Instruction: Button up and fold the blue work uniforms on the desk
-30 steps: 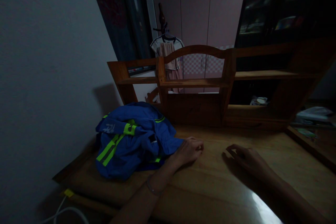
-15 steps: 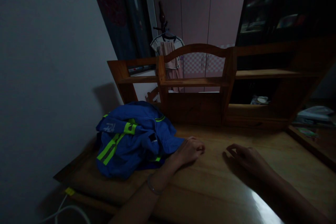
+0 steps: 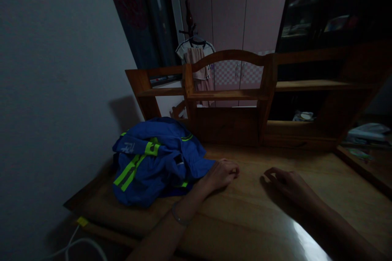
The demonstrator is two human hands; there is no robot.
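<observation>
A crumpled blue jacket (image 3: 165,159) with bright yellow-green stripes lies in a heap on the left of the wooden desk (image 3: 245,220). My left hand (image 3: 224,173) rests on the desktop at the jacket's right edge, where the cloth meets the back of the hand. Its fingers are loosely curled in, with nothing seen in them. Apart from it, to the right, my right hand (image 3: 286,181) lies on the bare wood. The fingers there are bent, a gap shows between thumb and fingers, and it holds nothing.
A wooden shelf unit (image 3: 226,96) stands along the desk's back edge. A pale wall (image 3: 61,69) closes off the left side. At the lower left is a white cable (image 3: 82,242) with a yellow tag (image 3: 81,222). A raised wooden edge (image 3: 361,171) runs along the right.
</observation>
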